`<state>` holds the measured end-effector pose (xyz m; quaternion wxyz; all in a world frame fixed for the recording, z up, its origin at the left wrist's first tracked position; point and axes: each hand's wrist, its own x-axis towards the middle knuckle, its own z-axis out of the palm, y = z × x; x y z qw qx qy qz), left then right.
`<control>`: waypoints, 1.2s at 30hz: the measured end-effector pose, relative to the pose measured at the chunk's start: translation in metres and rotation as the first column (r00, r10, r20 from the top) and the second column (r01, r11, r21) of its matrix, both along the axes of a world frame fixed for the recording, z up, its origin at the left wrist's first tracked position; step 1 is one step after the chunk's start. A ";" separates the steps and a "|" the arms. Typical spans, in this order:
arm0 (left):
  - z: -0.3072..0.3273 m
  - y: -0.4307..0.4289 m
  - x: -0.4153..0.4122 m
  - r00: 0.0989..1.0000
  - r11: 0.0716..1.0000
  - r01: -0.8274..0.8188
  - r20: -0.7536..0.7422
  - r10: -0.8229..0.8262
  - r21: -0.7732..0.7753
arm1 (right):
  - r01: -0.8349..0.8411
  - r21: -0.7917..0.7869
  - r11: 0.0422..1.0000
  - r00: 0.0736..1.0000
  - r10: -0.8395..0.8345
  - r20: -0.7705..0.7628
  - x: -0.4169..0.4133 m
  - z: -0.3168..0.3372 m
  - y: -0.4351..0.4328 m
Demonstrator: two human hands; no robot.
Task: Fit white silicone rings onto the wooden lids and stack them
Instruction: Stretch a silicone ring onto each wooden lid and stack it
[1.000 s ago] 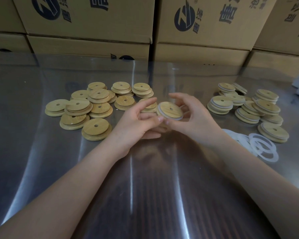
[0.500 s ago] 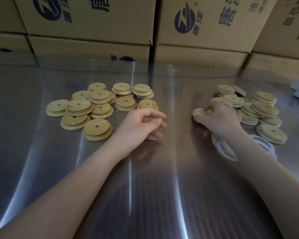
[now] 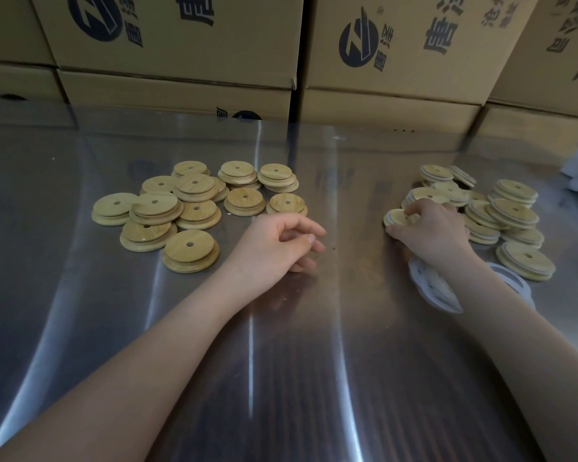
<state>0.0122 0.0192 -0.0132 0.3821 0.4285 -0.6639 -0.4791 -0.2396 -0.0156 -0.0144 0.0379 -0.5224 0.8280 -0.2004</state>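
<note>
Carrying over: the right hand point(image 3: 427, 228) now grips the ringed lid point(image 3: 394, 216) at the near edge of the finished pile point(image 3: 514, 215), no longer held mid-table by both hands. The left hand point(image 3: 281, 248) has let go and rests loosely curled and empty on the table point(image 3: 281, 361). Judged one lid done. Bare lids point(image 3: 187, 208) wait on the left; loose rings point(image 3: 437, 291) lie under the right wrist.
</note>
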 end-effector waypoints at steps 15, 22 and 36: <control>-0.004 -0.001 0.000 0.979 0.970 -0.108 0.149 0.143 -0.218 | 0.091 0.043 0.995 0.988 -0.084 -0.129 -0.003 0.000 0.002; -0.008 -0.006 0.001 0.957 0.952 -0.183 0.179 0.230 -0.245 | 0.037 -0.083 0.996 0.971 -0.055 -0.234 0.011 0.000 0.006; -0.017 -0.026 0.001 0.763 0.942 -0.133 0.575 0.296 -0.308 | -0.672 -0.178 0.719 0.734 0.679 -0.029 0.078 -0.016 0.016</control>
